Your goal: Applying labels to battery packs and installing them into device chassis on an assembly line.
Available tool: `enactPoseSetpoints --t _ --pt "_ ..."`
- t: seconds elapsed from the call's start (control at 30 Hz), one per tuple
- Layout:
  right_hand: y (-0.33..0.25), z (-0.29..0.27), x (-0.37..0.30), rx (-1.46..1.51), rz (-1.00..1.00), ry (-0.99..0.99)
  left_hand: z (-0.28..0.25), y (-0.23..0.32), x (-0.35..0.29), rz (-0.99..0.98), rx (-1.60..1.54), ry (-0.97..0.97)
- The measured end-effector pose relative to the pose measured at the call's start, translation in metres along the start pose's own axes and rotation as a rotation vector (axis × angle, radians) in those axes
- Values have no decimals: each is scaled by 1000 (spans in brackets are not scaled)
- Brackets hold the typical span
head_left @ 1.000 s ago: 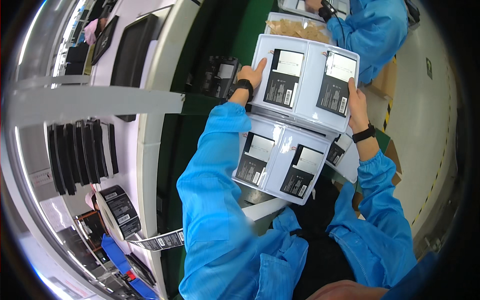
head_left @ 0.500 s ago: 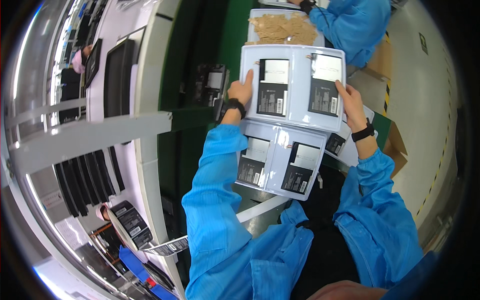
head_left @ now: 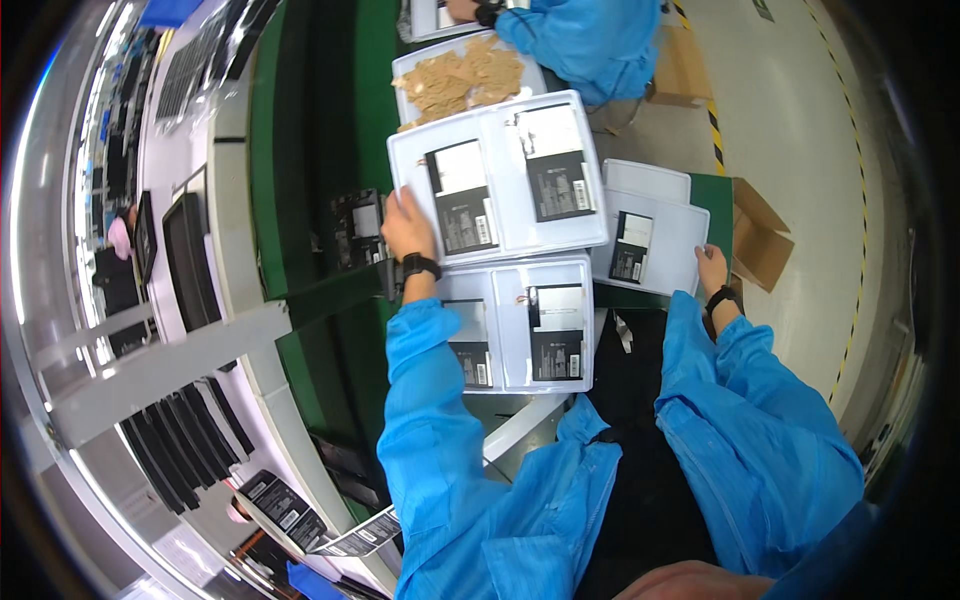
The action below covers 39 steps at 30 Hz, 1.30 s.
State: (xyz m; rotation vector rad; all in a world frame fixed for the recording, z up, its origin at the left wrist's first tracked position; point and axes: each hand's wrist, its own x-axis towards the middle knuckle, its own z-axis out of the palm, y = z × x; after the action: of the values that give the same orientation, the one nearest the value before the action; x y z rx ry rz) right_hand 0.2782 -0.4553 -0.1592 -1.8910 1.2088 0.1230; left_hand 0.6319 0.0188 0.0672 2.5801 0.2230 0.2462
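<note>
A: Starting and ending with the head view: what's in the upper tray?
B: Two flat black-and-silver packs, a left pack and a right pack, one per compartment.
A: And around that tray?
B: Just below it, the lower tray has two more, the left one partly covered by the left sleeve. Right of it, the small tray carries a single pack. Beyond its far edge, a white tray is heaped with tan scraps.
A: The left hand?
B: At the upper tray's left rim, fingers pointing away from the body, wrist low. It's touching; I can't tell how firmly it grasps.
A: The right hand?
B: Well to the right of the upper tray, fingertips on the small tray's right edge, forearm slanting up from the lower right. Whether it's pinching that edge, I can't tell.
</note>
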Motion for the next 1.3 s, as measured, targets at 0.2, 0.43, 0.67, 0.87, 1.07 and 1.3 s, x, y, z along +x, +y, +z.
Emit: enactPoseSetpoints --t 0.2,0.43,0.67,0.87,1.07,1.3 --pt "109 20 12 -130 292 151 12 -12 6 223 144 87" --pt "111 54 12 31 123 207 10 -14 3 382 295 158" --pt "94 61 -9 393 123 191 -1 -25 5 127 351 71" --pt "106 53 -7 549 119 9 -9 -35 10 274 333 55" --pt "119 47 -14 596 204 -23 -7 -33 15 312 382 58" --pt "106 26 2 702 70 -108 -8 -21 17 222 514 36"
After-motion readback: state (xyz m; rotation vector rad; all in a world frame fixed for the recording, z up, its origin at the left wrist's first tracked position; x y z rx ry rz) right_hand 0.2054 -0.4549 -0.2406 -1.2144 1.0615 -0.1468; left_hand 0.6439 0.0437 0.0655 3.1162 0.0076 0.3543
